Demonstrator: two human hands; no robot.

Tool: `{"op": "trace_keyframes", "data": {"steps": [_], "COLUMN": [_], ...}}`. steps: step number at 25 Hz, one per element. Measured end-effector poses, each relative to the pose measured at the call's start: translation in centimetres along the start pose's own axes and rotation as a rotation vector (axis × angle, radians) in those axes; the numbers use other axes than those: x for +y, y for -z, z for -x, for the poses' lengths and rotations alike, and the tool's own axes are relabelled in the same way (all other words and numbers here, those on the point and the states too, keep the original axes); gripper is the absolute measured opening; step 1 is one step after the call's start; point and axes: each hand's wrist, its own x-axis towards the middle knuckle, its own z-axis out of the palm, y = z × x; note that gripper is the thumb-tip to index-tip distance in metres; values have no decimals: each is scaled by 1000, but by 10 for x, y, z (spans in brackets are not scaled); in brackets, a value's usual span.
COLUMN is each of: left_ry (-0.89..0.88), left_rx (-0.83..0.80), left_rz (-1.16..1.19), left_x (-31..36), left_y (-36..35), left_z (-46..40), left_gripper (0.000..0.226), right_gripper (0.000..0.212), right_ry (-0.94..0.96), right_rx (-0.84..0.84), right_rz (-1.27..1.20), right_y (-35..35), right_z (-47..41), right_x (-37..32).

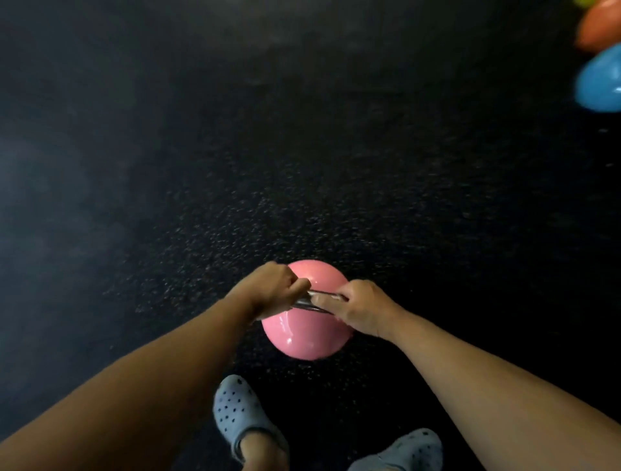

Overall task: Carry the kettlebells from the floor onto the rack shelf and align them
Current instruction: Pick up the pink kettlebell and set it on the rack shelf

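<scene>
A glossy pink kettlebell (302, 336) with a shiny metal handle sits low in the middle of the head view, over the black speckled floor. My left hand (274, 289) grips the handle's left end and my right hand (361, 307) grips its right end, both fists closed around the bar. Whether the bell rests on the floor or hangs just above it, I cannot tell. A blue kettlebell (601, 80) and an orange one (601, 25) lie at the top right edge, cut off by the frame. No rack is in view.
My two feet in grey perforated clogs (235, 413) stand just behind the pink bell. Dark rubber floor (235, 151) stretches ahead and to the left. A sliver of something yellow-green (584, 2) shows in the top right corner.
</scene>
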Motion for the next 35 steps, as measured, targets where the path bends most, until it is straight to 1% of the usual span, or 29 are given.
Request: {"op": "trace_keyframes", "data": {"steps": [1,4,8,9,13,14,15,16,18,20,21,22,24,25,26,27,28,29,30,31,32,33,34,35], "left_ry": [-26,-154,-289,-322,-511,-550,-638,-765,-903,-999,-1022,-1127,-1327,-1305,-1265,-1257,-1306,-1378,-1440,-1457,-1452,-1389,-1317,-1280], "left_rx": [-11,-39,-88,-78,-22,-17,-37,-42,50,86,67,87,97,62,34,27,31,29,43,38,19,-6,-14,-16], "left_rz": [-5,-62,-105,-113,-156,-169,-212,-296,-417,-387,-436,-505,-636,-659,-643,-649,-631,-675,-716,-738,-707,-650,-578,-528], "left_x": [32,157,335,370,547,576,622,679,696,752,782,808,853,873,889,905,918,931,942,954,962,969,976,983], "left_y": [2,13,22,23,15,14,4,-9,-7,-21,-25,-31,-46,-48,-49,-55,-64,-69,-73,-74,-77,-80,-82,-85], "left_z": [-17,-72,-133,-144,-184,-189,-196,-202,-205,-219,-222,-227,-236,-237,-239,-247,-259,-267,-275,-280,-285,-289,-295,-300], "left_gripper": [43,43,43,44,52,51,48,43,32,22,22,23,15,14,16,19,21,22,23,27,36,48,58,67], "right_gripper": [63,50,51,51,44,45,47,48,55,56,55,52,48,45,43,43,42,30,21,28,36,36,34,38], "right_ry": [-32,-139,-257,-270,-371,-391,-459,-544,-571,-672,-721,-775,-869,-905,-885,-885,-923,-936,-933,-947,-971,-977,-958,-990], "right_rx": [34,224,546,608,875,938,1032,1133,1192,1280,1303,1323,1356,1365,1408,1405,1338,1297,1349,1364,1371,1348,1487,1524], "right_rz": [-43,-164,-247,-252,-271,-268,-288,-285,-220,-179,-157,-171,-252,-180,-150,-193,-348,-353,-268,-335,-433,-501,-561,-619], "right_y": [20,93,179,196,265,277,287,299,313,327,332,336,345,347,350,356,364,366,368,375,380,382,382,386], "right_z": [20,88,194,218,340,359,390,430,443,477,493,510,539,546,550,556,563,568,570,573,575,574,574,574], "right_x": [21,97,199,215,296,308,333,362,362,390,406,420,439,448,454,456,457,463,477,486,491,497,511,509]}}
